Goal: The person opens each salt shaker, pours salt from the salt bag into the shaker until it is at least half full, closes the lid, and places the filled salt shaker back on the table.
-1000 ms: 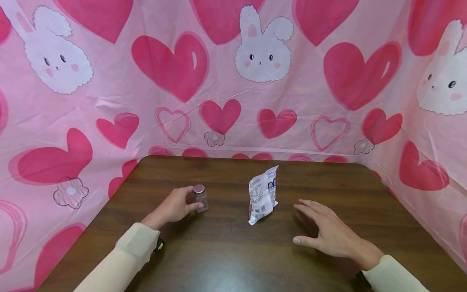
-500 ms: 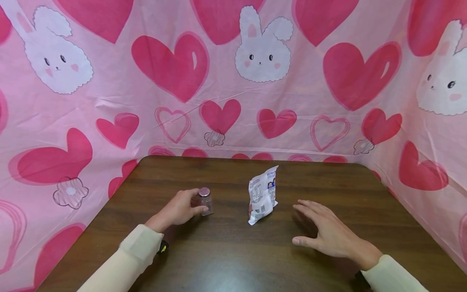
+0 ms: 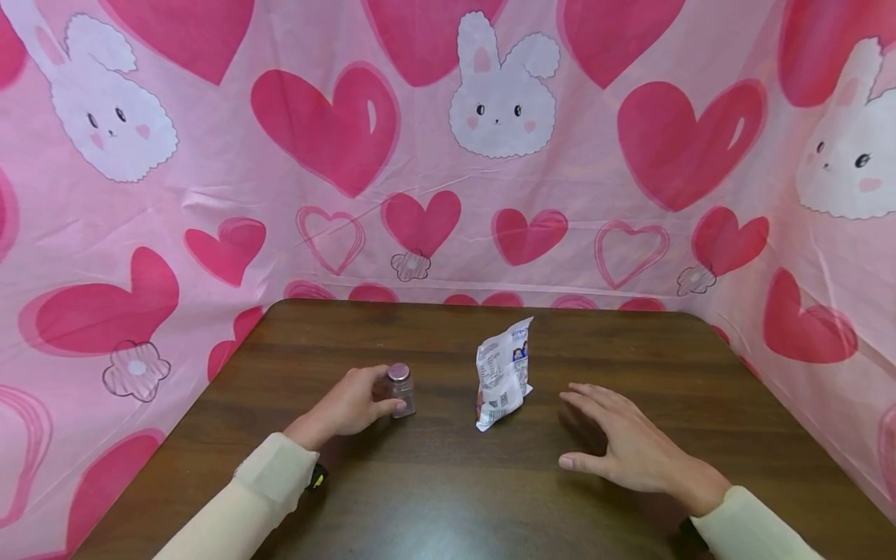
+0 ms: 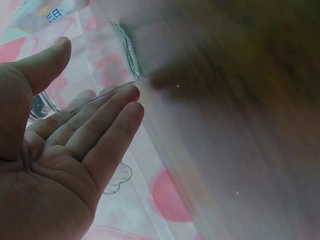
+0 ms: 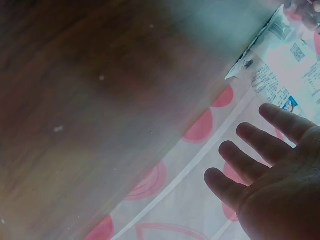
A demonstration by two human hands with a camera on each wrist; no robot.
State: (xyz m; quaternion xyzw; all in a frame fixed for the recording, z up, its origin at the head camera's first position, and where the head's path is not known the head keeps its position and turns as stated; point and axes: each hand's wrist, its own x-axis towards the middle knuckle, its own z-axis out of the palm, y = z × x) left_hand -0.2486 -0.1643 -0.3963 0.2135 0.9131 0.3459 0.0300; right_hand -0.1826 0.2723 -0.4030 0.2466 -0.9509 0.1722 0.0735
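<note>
Left fingers (image 4: 105,127) and thumb (image 4: 47,65) holding clear jar (image 4: 97,55), brown tabletop (image 4: 240,135), pink-patterned cloth (image 4: 145,197).

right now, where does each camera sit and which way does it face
Head: worn on the head, facing forward and down at the table; left hand, right hand, sleeves show.
Left wrist: worn there, facing the clear jar; thumb, fingers, palm show.
Right wrist: worn there, facing the packet; right fingers, right palm show.
Head and right wrist share the packet.

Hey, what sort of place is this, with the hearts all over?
Probably a small indoor corner, perhaps staged: pink cloth printed with hearts and rabbits hangs behind and on both sides of a brown table.
</note>
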